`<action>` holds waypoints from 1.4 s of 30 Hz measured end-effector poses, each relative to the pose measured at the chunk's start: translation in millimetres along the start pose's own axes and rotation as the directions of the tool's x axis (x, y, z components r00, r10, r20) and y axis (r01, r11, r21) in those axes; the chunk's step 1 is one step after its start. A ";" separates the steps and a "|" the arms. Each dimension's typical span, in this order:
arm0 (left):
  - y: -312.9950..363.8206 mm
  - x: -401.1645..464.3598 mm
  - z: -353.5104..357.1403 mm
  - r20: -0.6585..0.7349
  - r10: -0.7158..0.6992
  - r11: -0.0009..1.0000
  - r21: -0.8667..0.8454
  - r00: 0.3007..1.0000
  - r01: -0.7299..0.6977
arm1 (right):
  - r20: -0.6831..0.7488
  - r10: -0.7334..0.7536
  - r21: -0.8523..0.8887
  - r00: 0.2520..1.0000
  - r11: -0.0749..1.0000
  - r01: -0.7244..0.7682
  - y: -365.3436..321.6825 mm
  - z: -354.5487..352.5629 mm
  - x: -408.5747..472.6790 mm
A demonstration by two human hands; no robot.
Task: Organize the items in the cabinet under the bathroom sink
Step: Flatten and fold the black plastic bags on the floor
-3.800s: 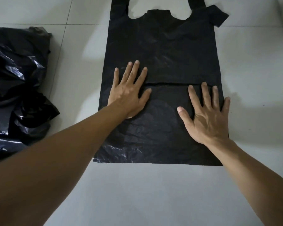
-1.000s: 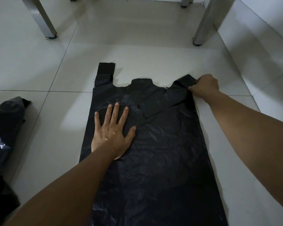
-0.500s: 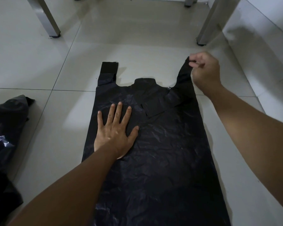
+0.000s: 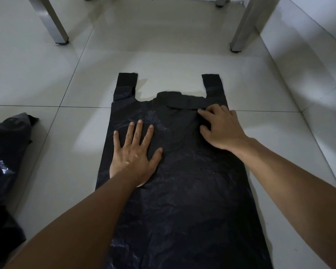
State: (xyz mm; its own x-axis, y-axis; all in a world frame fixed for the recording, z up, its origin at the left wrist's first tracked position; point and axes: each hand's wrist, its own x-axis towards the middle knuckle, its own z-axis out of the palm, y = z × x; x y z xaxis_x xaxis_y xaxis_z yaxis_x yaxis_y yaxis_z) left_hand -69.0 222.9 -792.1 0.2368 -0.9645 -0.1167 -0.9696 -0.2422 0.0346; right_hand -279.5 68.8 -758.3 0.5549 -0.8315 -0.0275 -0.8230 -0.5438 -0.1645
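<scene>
The black bag (image 4: 182, 181) lay flat on the tiled floor (image 4: 47, 74). My left hand (image 4: 136, 152) stayed spread, pressing it. My right hand (image 4: 221, 129), half a second earlier lifting the far handle, had dropped to the bag's upper right, fingers loosely bent on a folded strip (image 4: 186, 103); smoothing looked nearly finished.

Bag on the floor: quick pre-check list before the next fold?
1. Bag lying flat on the floor: ok.
2. Left hand pressing the bag down, fingers spread: ok.
3. Right hand on the bag's upper right, fingers bent at a folded flap: ok.
4. Flap smoothed out: not ok, it lies doubled over across the bag's mouth.
5. Both handles straight: left handle and right handle point away, ok.
6. Room to the left: not ok, the bag pile sits close by.
</scene>
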 end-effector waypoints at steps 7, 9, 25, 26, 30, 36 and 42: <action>-0.3 -0.5 0.6 -0.007 0.000 1.000 0.002 1.000 0.000 | 0.097 0.368 0.069 0.925 0.924 -0.375 18.0 -7.6 36.1; 0.0 -0.7 0.9 -0.004 -0.002 1.000 -0.001 1.000 0.002 | -0.028 0.407 0.101 0.913 0.910 -0.402 6.9 -4.7 31.5; -1.2 0.3 1.8 -0.010 0.005 1.000 -0.002 1.000 -0.005 | 0.185 0.309 0.047 0.933 0.945 -0.322 9.0 -5.3 86.6; -1.4 0.2 2.0 -0.005 0.004 1.000 0.001 1.000 -0.004 | 0.184 0.310 0.044 0.933 0.946 -0.323 9.0 -8.3 90.0; -0.7 1.2 0.9 -0.013 0.007 1.000 -0.012 1.000 -0.007 | 0.021 0.292 0.129 0.956 0.948 -0.292 -28.8 -5.4 65.1; -0.5 1.0 4.0 -0.021 -0.001 1.000 -0.003 1.000 0.001 | 0.022 0.177 0.042 0.984 0.983 -0.178 -77.6 44.2 13.9; -1.4 -0.4 -3.4 0.025 -0.001 1.000 -0.025 1.000 0.002 | 0.031 0.181 -0.029 0.983 0.983 -0.181 -76.4 47.5 13.2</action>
State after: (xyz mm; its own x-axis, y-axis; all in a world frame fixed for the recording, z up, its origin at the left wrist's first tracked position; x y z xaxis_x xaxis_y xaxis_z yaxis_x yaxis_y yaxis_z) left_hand -67.5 223.3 -788.8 0.2364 -0.9613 -0.1413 -0.9673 -0.2466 0.0588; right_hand -203.5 104.8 -793.0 0.3998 -0.9125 -0.0871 -0.9129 -0.3878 -0.1278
